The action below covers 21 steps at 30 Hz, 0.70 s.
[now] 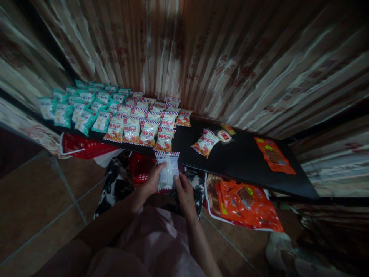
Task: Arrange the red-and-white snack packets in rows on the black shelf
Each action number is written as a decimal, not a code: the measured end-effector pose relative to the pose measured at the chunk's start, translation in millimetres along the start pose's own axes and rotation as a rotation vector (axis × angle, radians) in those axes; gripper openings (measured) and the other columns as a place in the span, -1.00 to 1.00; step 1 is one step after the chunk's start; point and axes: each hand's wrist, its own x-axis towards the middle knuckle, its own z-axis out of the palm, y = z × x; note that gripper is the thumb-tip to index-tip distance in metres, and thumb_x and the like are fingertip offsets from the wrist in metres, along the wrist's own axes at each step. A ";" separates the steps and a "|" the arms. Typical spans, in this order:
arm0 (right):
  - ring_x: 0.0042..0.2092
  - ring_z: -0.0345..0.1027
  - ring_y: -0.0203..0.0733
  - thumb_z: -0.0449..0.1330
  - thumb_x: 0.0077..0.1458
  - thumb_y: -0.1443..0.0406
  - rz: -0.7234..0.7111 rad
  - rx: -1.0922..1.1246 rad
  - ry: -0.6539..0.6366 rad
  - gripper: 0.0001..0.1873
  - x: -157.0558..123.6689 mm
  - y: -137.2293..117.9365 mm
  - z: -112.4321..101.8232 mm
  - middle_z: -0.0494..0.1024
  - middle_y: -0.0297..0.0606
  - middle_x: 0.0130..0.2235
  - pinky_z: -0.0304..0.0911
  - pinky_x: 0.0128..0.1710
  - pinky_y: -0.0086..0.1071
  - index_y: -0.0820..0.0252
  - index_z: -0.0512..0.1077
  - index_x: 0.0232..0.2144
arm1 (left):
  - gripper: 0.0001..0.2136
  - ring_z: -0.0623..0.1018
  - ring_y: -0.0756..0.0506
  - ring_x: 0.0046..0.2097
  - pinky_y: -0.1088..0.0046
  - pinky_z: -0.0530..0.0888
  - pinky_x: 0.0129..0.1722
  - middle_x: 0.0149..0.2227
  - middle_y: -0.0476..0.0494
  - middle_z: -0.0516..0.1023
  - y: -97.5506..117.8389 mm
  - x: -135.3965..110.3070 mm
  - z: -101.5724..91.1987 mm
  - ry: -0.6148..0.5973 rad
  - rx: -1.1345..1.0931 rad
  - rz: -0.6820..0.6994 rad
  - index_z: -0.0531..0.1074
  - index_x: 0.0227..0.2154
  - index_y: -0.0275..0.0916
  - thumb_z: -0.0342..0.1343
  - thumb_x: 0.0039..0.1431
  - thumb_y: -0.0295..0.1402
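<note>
Between my two hands is a small snack bag [167,171], its white back with printed text and striped ends turned up toward me. My left hand [154,177] grips its left edge, the thumb lying on the front. On its right edge my right hand [183,188] is closed, thumb on the bag. Just beyond stand rows of white-and-orange snack bags [148,132] on a black shelf [184,144]. Teal snack bags [83,119] are grouped left of them. One more white-and-orange bag [205,143] lies apart to the right, beside a small clear packet [224,135].
An orange packet [273,156] lies at the shelf's right. Below the edge, a basket holds several orange packets [245,204]; a red basket [86,148] stands lower left, another red basket [138,179] between my knees. Stacked printed sheets [201,57] form the back. A shoe [279,248] shows lower right.
</note>
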 end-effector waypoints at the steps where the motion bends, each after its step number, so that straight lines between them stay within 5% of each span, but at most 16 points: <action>1: -0.08 0.43 -0.04 0.16 0.03 -0.01 0.005 0.019 -0.014 -0.52 -0.3 0.8 1.2 0.58 -0.22 -0.11 0.33 -0.06 -0.19 0.14 0.47 -0.10 | -0.53 0.60 -0.23 -0.21 0.30 0.50 -0.20 -0.30 -0.20 0.63 0.0 0.7 -0.2 0.003 -0.004 0.002 0.50 -0.25 -0.32 0.29 -0.21 -0.10; 14: -0.13 0.44 -0.04 0.20 -0.06 -0.03 0.012 0.010 0.176 -0.41 3.2 6.8 1.5 0.58 -0.14 -0.12 0.32 -0.09 -0.19 0.24 0.45 -0.07 | -0.43 0.55 -0.20 -0.07 0.32 0.44 -0.05 -0.12 -0.22 0.58 -2.1 -2.0 -5.3 -0.060 0.103 -0.016 0.44 -0.10 -0.25 0.37 -0.22 -0.11; 21: -0.10 0.43 -0.03 0.16 -0.01 -0.04 0.026 -0.007 0.127 -0.41 0.2 4.3 1.7 0.57 -0.13 -0.10 0.32 -0.08 -0.20 0.25 0.43 -0.06 | -0.46 0.59 -0.17 -0.17 0.33 0.48 -0.14 -0.18 -0.21 0.60 -7.7 0.2 -7.8 -0.028 0.065 -0.023 0.44 -0.12 -0.28 0.37 -0.19 -0.15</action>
